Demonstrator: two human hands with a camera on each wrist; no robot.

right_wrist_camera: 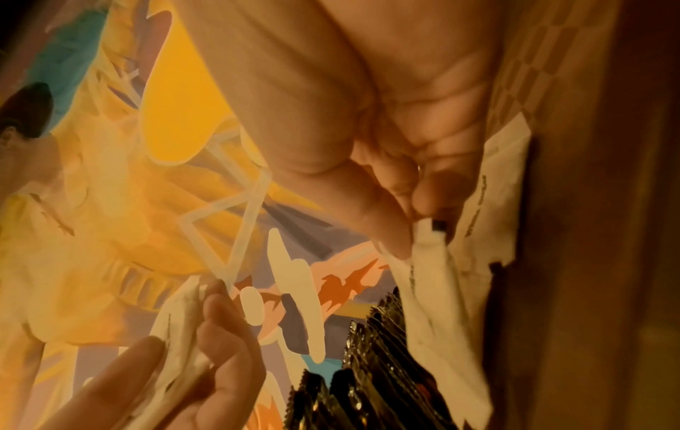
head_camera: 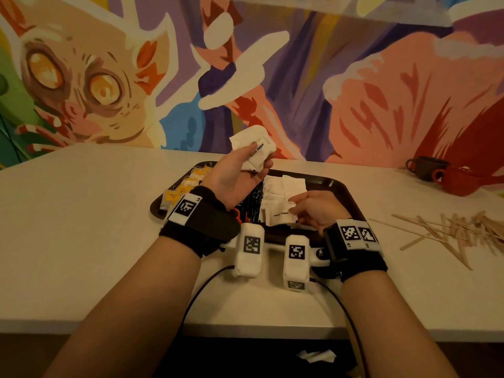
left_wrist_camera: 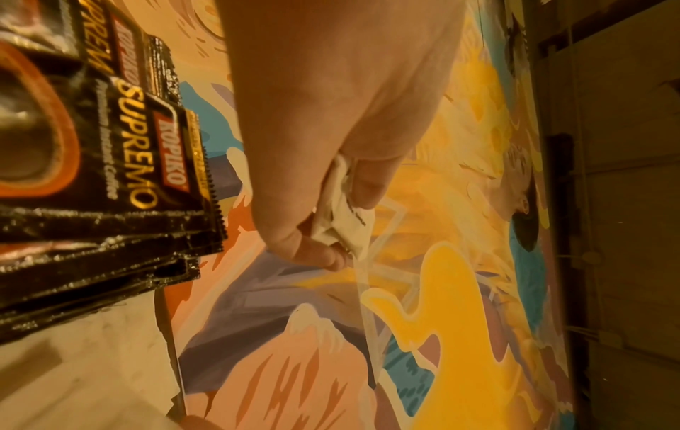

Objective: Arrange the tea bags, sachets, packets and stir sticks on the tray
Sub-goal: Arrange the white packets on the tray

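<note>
My left hand (head_camera: pixel 240 175) grips spare sugar sachets (head_camera: pixel 255 148) above and beyond my right hand (head_camera: pixel 317 210), which pinches one sachet (head_camera: pixel 281 215) low over the tray (head_camera: pixel 351 205).

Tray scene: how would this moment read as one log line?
left hand: holds sugar packets raised | right hand: pinches sugar packet on tray | stir sticks: off tray

Stir sticks (head_camera: pixel 458 230) lie right of the tray (head_camera: pixel 351 203); mugs (head_camera: pixel 441 174) behind.

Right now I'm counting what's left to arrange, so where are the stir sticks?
In the head view the stir sticks lie in a loose pile on the table, right of the tray and in front of the red cup.
</note>
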